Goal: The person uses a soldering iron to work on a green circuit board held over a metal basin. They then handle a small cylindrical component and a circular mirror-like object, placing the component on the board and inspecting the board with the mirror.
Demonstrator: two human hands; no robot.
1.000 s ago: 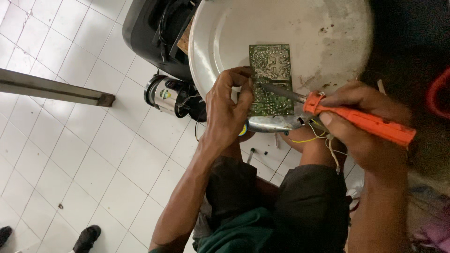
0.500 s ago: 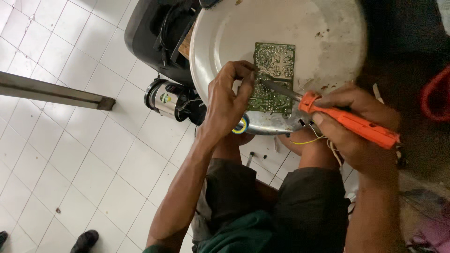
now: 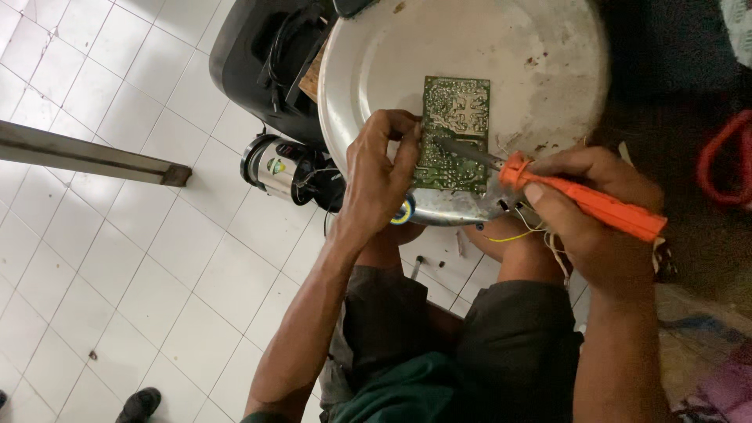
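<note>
A green circuit board lies solder side up on a large round metal pan. My left hand rests at the board's left edge, fingers pinched against it; whether it holds solder wire is unclear. My right hand grips an orange-handled soldering iron, whose metal tip touches the middle of the board. Thin yellow and white wires hang below the pan's near rim by my right hand.
A black case with cables sits under the pan's left side. A small steel motor-like cylinder lies on the white tiled floor. A metal bar crosses at left. A red cord loop lies at right. A shoe shows bottom left.
The view has shifted slightly. Both hands stay on the board, and the iron's tip has edged a little along it.
</note>
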